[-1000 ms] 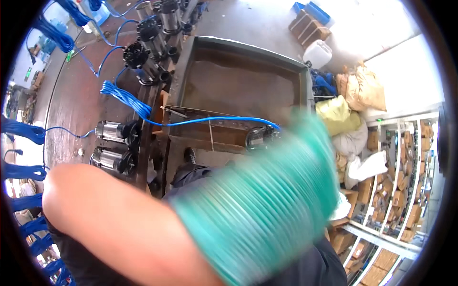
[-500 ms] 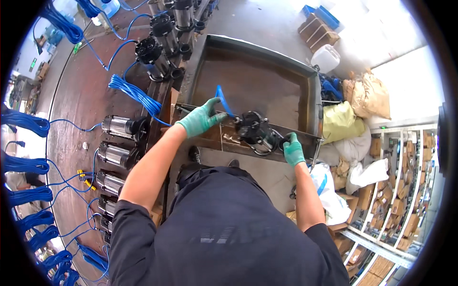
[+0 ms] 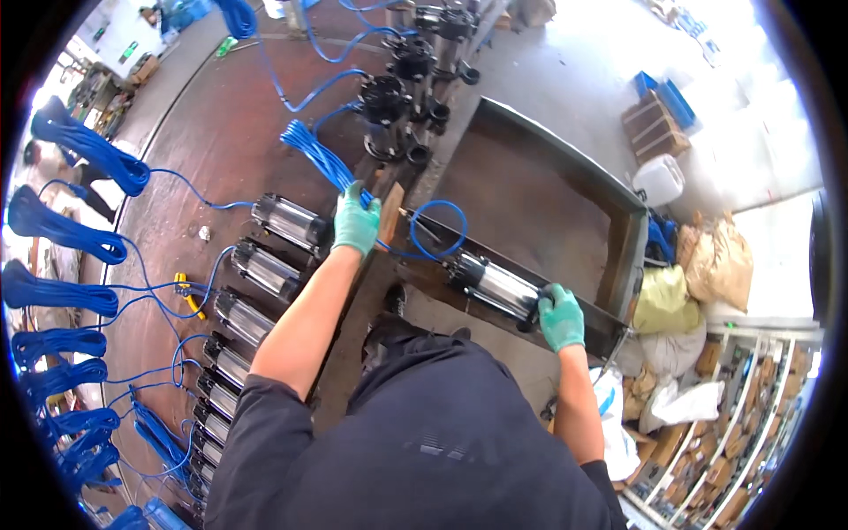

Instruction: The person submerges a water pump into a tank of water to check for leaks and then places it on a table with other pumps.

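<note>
A silver and black submersible pump [image 3: 499, 287] lies along the near rim of a metal water tank [image 3: 543, 106]. My right hand [image 3: 562, 318], in a green glove, is closed on the pump's right end. A loop of blue cable [image 3: 464, 231] runs from the pump's left end toward the workbench. There my left hand [image 3: 357, 225], also gloved, is closed round the lower end of a tied blue cable coil [image 3: 320, 161]. The fingers partly hide that end of the coil.
Several pumps [image 3: 287, 223] lie in a row on the bench [image 3: 190, 190], their cables coiled at the left. More pumps [image 3: 384, 110] stand upright beyond my left hand. Yellow-handled pliers [image 3: 188, 296] lie on the bench. Sacks [image 3: 664, 300] and shelving [image 3: 751, 397] stand at the right.
The pump has swung from end-on to lying lengthwise along the tank rim. My left hand has moved from beside the pump to the cable coil. The whole view has shifted.
</note>
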The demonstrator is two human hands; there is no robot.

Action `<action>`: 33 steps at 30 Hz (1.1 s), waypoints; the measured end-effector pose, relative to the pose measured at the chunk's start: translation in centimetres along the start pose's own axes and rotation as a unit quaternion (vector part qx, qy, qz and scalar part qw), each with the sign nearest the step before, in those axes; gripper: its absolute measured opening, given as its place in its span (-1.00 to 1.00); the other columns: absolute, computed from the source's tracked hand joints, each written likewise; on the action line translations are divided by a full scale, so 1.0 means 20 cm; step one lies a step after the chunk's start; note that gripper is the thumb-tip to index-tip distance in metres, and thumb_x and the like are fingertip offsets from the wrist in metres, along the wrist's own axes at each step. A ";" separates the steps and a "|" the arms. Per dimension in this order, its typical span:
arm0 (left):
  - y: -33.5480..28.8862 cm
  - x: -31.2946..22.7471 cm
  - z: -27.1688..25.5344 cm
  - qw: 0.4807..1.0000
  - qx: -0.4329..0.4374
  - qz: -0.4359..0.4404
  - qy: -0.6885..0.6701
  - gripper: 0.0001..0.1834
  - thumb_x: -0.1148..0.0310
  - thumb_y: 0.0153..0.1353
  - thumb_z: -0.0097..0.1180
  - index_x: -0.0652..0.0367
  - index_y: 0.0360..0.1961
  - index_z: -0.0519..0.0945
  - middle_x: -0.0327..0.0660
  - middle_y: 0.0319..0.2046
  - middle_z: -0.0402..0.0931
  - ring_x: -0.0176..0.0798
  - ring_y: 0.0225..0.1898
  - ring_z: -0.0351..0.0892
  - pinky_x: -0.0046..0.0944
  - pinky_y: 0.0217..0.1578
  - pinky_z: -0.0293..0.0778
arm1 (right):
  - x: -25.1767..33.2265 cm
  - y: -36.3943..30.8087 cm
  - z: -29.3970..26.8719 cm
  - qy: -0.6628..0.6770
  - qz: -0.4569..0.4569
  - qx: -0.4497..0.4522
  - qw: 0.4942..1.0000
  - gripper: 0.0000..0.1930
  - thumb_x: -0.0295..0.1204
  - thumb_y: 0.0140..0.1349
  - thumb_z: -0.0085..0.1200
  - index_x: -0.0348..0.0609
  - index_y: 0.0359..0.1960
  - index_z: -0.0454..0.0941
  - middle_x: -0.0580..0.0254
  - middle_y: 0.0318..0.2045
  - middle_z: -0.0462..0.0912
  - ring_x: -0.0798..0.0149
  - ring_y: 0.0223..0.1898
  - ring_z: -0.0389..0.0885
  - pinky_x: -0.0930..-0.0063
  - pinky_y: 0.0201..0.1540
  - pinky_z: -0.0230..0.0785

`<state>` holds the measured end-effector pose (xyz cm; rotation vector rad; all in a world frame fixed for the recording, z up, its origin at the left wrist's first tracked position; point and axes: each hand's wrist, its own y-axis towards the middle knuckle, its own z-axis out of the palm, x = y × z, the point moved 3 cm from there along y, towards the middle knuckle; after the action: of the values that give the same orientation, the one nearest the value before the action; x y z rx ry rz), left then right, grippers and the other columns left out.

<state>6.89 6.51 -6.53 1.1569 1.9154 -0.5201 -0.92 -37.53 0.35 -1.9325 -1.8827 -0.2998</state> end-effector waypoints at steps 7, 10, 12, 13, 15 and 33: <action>0.31 0.04 0.16 0.949 -0.063 -0.287 0.115 -0.12 0.10 0.06 0.44 0.11 0.36 0.29 0.15 0.28 0.30 0.23 0.25 0.45 0.06 0.19 0.49 | -0.03 -0.03 0.05 -0.007 0.010 -0.052 0.999 -0.83 -0.38 0.23 0.06 -0.09 -0.17 0.58 -0.11 -0.15 0.63 -0.24 -0.10 0.60 -0.02 -0.04 0.47; 0.34 -0.02 0.11 0.923 -0.069 -0.367 0.096 -0.07 0.19 0.12 0.43 -0.04 0.47 0.19 -0.03 0.37 0.21 0.11 0.32 0.40 0.02 0.22 0.51 | -0.06 -0.03 0.06 0.005 0.011 -0.060 0.998 -0.84 -0.40 0.20 0.05 -0.12 -0.22 0.59 -0.10 -0.16 0.64 -0.21 -0.11 0.61 0.01 -0.04 0.47; 0.38 0.01 0.10 0.910 -0.051 -0.401 0.094 -0.09 0.27 0.18 0.37 -0.07 0.50 0.15 -0.07 0.39 0.20 0.09 0.33 0.39 0.02 0.23 0.51 | -0.05 -0.03 0.06 0.005 0.003 -0.074 0.997 -0.84 -0.41 0.19 0.06 -0.14 -0.23 0.60 -0.09 -0.17 0.64 -0.19 -0.12 0.62 0.03 -0.04 0.48; 0.40 0.08 0.11 0.902 -0.030 -0.417 0.106 -0.10 0.31 0.21 0.34 -0.07 0.51 0.13 -0.07 0.40 0.18 0.09 0.33 0.39 0.03 0.24 0.51 | -0.03 -0.03 0.06 0.012 0.022 -0.065 0.998 -0.84 -0.42 0.18 0.07 -0.14 -0.23 0.61 -0.08 -0.18 0.65 -0.19 -0.12 0.63 0.04 -0.03 0.48; 0.45 0.15 0.12 0.902 -0.040 -0.426 0.053 -0.17 0.23 0.19 0.32 0.09 0.44 0.22 0.02 0.24 0.42 0.04 0.21 0.54 0.01 0.15 0.56 | -0.02 -0.02 0.06 0.017 0.030 -0.063 0.997 -0.84 -0.42 0.18 0.07 -0.13 -0.23 0.62 -0.08 -0.18 0.65 -0.19 -0.13 0.63 0.04 -0.03 0.48; 0.15 -0.72 -1.20 0.861 -0.160 0.196 -0.442 -0.11 0.38 0.24 0.24 0.09 0.53 0.06 -0.30 0.03 0.41 -0.38 -0.06 0.45 -0.28 -0.01 0.51 | -0.08 0.01 0.08 0.001 -0.011 -0.052 0.999 -0.87 -0.41 0.18 0.08 -0.09 -0.26 0.59 -0.07 -0.25 0.62 -0.17 -0.19 0.64 0.02 -0.08 0.48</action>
<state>2.61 17.04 19.32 0.8298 0.8928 -0.3833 -1.14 -38.27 -1.86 -1.9775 -1.9241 -0.4137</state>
